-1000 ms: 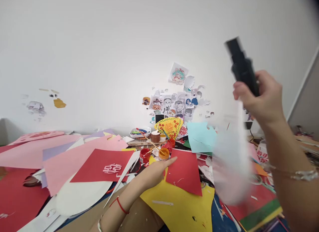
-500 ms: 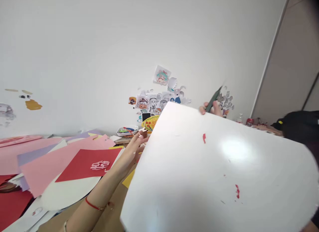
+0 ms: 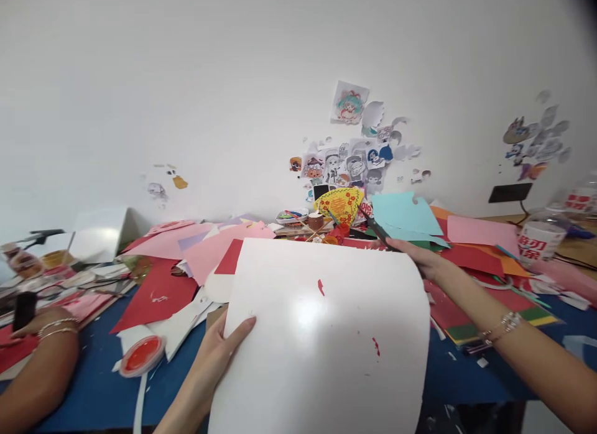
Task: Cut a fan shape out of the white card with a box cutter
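Note:
A large white board (image 3: 321,341) with a few red marks is raised over the near edge of the table. My left hand (image 3: 224,344) grips its left edge, thumb on the face and the other fingers hidden behind. At the top right corner, my right hand (image 3: 413,252) is closed around a dark pen-like tool (image 3: 375,229), which points up and left; its fingers are partly hidden behind the board.
Coloured paper (image 3: 480,235) and red sheets (image 3: 163,297) cover the blue table (image 3: 186,372). An open red pot (image 3: 142,354) lies at the left front. Another person's hand (image 3: 46,322) holds a dark object at far left. A plastic jar (image 3: 541,238) stands at right.
The board has come lower and more upright. My left hand has moved from beside the brown jar to the board's left edge. My right hand still holds the dark tool; the view has shifted.

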Motion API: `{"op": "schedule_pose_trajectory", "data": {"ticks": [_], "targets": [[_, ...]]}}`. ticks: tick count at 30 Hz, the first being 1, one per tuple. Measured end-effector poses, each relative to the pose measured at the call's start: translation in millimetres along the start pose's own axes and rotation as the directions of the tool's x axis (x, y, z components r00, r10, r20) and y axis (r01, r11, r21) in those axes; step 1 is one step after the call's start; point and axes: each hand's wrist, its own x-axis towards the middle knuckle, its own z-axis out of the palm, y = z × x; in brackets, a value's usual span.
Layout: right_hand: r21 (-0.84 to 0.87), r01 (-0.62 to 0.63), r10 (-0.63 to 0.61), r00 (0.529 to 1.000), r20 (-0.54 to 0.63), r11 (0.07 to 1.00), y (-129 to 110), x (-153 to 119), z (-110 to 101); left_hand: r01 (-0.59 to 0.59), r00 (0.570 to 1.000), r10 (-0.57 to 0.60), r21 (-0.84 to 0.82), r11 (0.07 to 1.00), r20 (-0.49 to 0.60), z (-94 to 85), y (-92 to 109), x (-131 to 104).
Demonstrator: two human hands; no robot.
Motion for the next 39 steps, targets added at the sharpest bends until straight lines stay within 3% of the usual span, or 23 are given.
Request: {"op": "schedule_pose_trajectory", "data": {"ticks": [3,6,9,12,15,17,20,23,26,30,33,35,36,37,39], "targets": [[0.059,-0.128,0.114,0.973,0.201,0.99,33,4,-1,-0.091,0.995,0.095,0.094,0.991,-0.041,-14.2,-15,3],[0.122,-0.126,0.098,0.972,0.215,0.984,55,7,9,-0.246,0.945,0.309,0.393,0.886,-0.105,-24.0,-25,22],[0.195,-0.08,0.049,0.986,0.158,0.978,66,8,26,-0.316,0.841,0.535,0.726,0.61,-0.084,-27.6,-24,51],[0.264,-0.038,0.015,0.996,0.087,0.964,69,7,38,-0.216,0.706,0.707,0.94,0.264,-0.037,-15.0,-8,78],[0.337,0.015,-0.012,1.0,-0.012,0.941,68,4,43,-0.185,0.646,0.761,0.98,0.072,0.066,20.7,20,95],[0.387,0.062,-0.028,0.995,-0.092,0.92,66,2,43,-0.259,0.618,0.766,0.966,-0.013,0.176,56.4,38,100],[0.456,0.147,-0.053,0.976,-0.212,0.878,65,3,38,-0.418,0.533,0.74,0.888,-0.191,0.41,118.7,50,101],[0.512,0.23,-0.066,0.946,-0.317,0.828,64,7,26,-0.6,0.366,0.611,0.68,-0.422,0.702,174.1,38,94],[0.557,0.299,-0.05,0.908,-0.417,0.775,62,10,9,-0.691,0.197,0.419,0.429,-0.582,0.886,203.7,9,86],[0.575,0.381,0.012,0.827,-0.563,0.724,59,13,-13,-0.802,0.079,0.111,0.129,-0.584,0.991,201.3,-26,82],[0.578,0.419,0.042,0.784,-0.619,0.7,60,14,-22,-0.82,-0.049,0.017,-0.031,-0.571,0.999,192.4,-17,84],[0.586,0.435,0.053,0.771,-0.634,0.684,61,14,-24,-0.783,-0.105,0.129,-0.002,-0.622,0.986,193.7,11,87],[0.59,0.439,0.055,0.769,-0.637,0.678,61,14,-23,-0.758,-0.092,0.26,0.102,-0.644,0.961,197.1,28,90],[0.593,0.442,0.056,0.769,-0.637,0.673,62,13,-22,-0.726,-0.051,0.428,0.26,-0.636,0.902,202.4,46,94],[0.597,0.444,0.047,0.776,-0.63,0.668,61,12,-18,-0.648,0.057,0.725,0.578,-0.496,0.686,216.9,73,104]]}}
